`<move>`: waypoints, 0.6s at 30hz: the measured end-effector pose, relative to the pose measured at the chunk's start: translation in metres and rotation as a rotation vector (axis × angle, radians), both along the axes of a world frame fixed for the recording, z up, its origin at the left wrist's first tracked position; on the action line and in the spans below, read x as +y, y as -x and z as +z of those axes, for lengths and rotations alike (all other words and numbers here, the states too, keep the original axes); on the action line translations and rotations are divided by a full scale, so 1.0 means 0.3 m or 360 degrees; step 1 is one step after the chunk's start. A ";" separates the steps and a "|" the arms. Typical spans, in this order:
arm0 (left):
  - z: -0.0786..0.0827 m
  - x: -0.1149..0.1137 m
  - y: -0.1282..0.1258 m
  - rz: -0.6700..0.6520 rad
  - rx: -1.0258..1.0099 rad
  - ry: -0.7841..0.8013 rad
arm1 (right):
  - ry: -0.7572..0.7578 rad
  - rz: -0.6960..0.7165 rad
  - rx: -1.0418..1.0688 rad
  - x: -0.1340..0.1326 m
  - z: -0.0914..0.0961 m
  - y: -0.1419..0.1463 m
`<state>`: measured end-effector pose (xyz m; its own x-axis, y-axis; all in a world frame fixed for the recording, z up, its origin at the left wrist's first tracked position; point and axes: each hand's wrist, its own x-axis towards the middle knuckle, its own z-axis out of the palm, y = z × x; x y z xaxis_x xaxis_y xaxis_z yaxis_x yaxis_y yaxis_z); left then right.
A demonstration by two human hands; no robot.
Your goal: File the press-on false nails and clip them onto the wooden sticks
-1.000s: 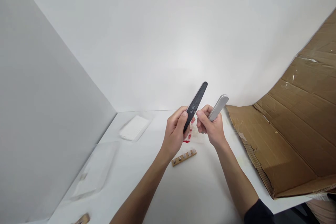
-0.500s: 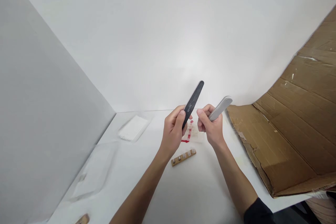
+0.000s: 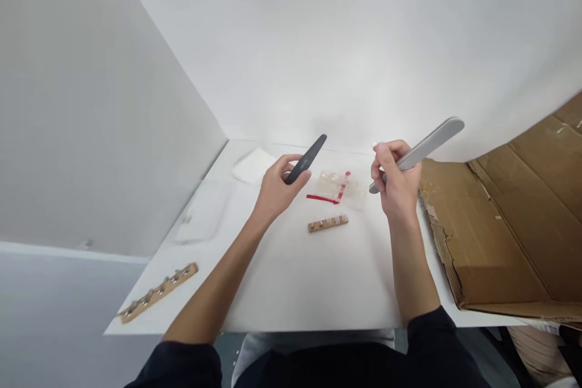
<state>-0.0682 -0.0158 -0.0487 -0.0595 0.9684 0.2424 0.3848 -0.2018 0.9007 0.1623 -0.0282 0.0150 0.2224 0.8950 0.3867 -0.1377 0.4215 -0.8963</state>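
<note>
A plain, dark top (image 3: 318, 370)
The left sleeve (image 3: 186, 367) and right sleeve (image 3: 439, 345) look near black, leaving both forearms (image 3: 227, 276) bare.

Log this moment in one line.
left hand: holds tapered black file | right hand: holds rounded grey file, pinches small pale piece | white table: small brown wooden strip, clear red-trimmed plastic bag

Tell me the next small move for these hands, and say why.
Probably lay the dark file down on the table with the left hand: the right hand holds a grey file and also seems to pinch a small pale piece at its fingertips, so neither hand looks free to help with that piece.
</note>
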 end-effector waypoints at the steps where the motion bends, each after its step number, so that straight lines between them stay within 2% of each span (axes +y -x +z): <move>1: -0.056 -0.018 0.031 0.0064 0.0140 0.0070 | 0.0015 0.0030 -0.0021 -0.009 0.003 -0.005; 5: -0.260 -0.106 0.126 0.0223 0.0630 0.0229 | 0.0120 0.0148 -0.0059 -0.045 -0.022 -0.023; 8: -0.340 -0.142 0.154 0.0366 0.0823 0.0217 | 0.0305 0.0241 -0.0071 -0.060 -0.107 -0.041; 11: -0.367 -0.133 0.155 0.0433 0.0953 0.0161 | 0.0559 0.0353 -0.0048 -0.065 -0.237 -0.088; 14: -0.367 -0.111 0.144 0.0505 0.1094 0.0125 | 0.0755 0.0268 0.0036 -0.070 -0.358 -0.163; 16: -0.351 -0.112 0.122 0.0532 0.1092 -0.0005 | 0.0833 0.0183 0.0106 -0.078 -0.412 -0.206; 18: -0.322 -0.128 0.075 0.0374 0.0935 -0.0147 | 0.0876 0.0166 0.0153 -0.096 -0.444 -0.232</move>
